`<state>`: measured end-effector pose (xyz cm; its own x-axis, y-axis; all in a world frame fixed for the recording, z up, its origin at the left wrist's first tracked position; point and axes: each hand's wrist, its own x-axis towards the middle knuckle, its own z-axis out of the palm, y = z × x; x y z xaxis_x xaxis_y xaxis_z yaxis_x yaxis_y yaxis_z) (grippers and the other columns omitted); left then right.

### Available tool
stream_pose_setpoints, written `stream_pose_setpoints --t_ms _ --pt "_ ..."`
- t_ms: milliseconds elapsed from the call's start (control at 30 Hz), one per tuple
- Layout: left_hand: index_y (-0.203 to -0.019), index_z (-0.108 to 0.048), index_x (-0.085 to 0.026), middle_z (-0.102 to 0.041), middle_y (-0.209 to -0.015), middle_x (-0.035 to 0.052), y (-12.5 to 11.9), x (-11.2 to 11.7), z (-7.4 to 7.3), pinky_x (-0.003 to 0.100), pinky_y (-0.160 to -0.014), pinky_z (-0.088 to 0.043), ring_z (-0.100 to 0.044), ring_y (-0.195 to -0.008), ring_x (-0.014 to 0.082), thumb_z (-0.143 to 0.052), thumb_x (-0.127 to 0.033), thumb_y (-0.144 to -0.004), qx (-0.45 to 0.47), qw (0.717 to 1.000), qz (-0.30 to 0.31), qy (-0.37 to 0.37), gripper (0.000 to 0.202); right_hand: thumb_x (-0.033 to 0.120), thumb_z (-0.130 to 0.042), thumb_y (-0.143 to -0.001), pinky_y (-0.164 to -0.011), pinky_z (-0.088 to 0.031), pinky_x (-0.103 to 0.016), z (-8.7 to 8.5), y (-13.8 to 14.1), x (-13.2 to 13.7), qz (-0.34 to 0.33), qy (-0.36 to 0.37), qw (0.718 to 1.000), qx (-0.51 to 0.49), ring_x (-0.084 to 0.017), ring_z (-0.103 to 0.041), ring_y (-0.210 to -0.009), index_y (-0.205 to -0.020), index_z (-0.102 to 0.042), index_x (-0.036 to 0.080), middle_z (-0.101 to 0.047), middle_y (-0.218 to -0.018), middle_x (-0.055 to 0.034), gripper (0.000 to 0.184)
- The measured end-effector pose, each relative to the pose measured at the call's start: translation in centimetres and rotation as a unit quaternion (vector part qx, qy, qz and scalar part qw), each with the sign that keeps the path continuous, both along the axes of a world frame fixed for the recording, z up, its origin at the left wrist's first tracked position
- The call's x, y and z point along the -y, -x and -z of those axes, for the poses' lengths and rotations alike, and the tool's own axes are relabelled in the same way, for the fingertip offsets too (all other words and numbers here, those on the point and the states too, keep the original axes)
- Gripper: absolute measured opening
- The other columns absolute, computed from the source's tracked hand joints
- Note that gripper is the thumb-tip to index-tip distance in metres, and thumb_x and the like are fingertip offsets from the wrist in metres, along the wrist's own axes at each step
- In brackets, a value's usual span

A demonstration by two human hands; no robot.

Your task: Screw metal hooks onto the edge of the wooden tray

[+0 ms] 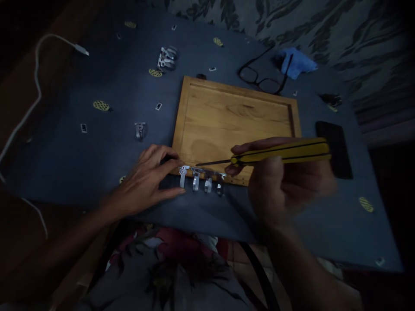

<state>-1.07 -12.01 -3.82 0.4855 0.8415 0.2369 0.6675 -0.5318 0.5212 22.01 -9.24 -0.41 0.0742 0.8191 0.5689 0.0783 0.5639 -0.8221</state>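
My right hand (285,185) grips a screwdriver (285,151) by its yellow handle with dark stripes. Its thin shaft points left, the tip just above the wooden tray's near edge, between the first two metal hooks. At the near left corner, my left hand (149,175) has its fingertips and thumb around the leftmost metal hook (183,172), apparently pinching it. Three more metal hooks (208,183) sit in a row along that same edge. The shallow wooden tray (179,116) lies flat on the table, with small holes right of the hooks.
A loose metal hook (139,130) and a cluster of hooks (167,57) lie to the left. Behind the tray are eyeglasses (259,82) and a blue cloth (296,63). A dark phone-like slab (335,149) rests at right; a white cable (38,77) hangs at left.
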Motion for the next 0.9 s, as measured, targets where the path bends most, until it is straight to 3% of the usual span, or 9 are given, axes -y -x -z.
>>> stream_pose_setpoints --t_ms 200,433,633,900 --pt "-0.122 -0.062 -0.017 -0.059 -0.126 0.0106 0.0 0.0 0.1 0.041 -0.097 -0.048 -0.053 -0.115 0.0271 -0.067 -0.045 -0.097 0.003 1.0 0.004 -0.01 0.038 0.034 -0.07 -0.096 -0.051 -0.062 -0.026 0.5 0.2 0.1 -0.043 0.04 0.994 0.091 -0.018 -0.077 -0.072 -0.102 -0.074 0.024 -0.08 -0.093 -0.002 0.013" --pt "-0.123 -0.062 -0.016 -0.058 -0.126 0.0111 0.0 0.0 0.2 0.04 -0.096 -0.048 -0.052 -0.115 0.0268 -0.066 -0.046 -0.098 0.003 1.0 0.005 -0.017 0.04 0.036 -0.069 -0.097 -0.05 -0.061 -0.025 0.6 0.8 0.2 -0.056 0.055 0.992 0.095 -0.013 -0.072 -0.058 -0.103 -0.072 0.025 -0.08 -0.094 0.0002 0.013" --pt "-0.125 -0.062 -0.016 -0.059 -0.126 0.0113 0.0 0.0 0.3 0.04 -0.096 -0.048 -0.053 -0.115 0.0275 -0.068 -0.045 -0.096 0.007 1.0 0.002 -0.012 0.041 0.038 -0.068 -0.098 -0.051 -0.059 -0.026 0.7 1.2 0.1 -0.045 0.038 0.991 0.119 -0.013 -0.072 -0.058 -0.102 -0.071 0.026 -0.079 -0.092 0.0007 0.013" --pt "-0.127 -0.062 -0.017 -0.059 -0.127 0.011 0.0 0.0 0.3 0.041 -0.095 -0.049 -0.054 -0.115 0.0278 -0.069 -0.044 -0.096 0.004 1.0 0.0 -0.015 0.042 0.032 -0.075 -0.092 -0.06 -0.06 -0.029 -0.3 1.0 0.1 -0.069 0.026 0.978 0.196 -0.017 -0.075 -0.074 -0.1 -0.071 0.029 -0.078 -0.093 0.0011 0.009"
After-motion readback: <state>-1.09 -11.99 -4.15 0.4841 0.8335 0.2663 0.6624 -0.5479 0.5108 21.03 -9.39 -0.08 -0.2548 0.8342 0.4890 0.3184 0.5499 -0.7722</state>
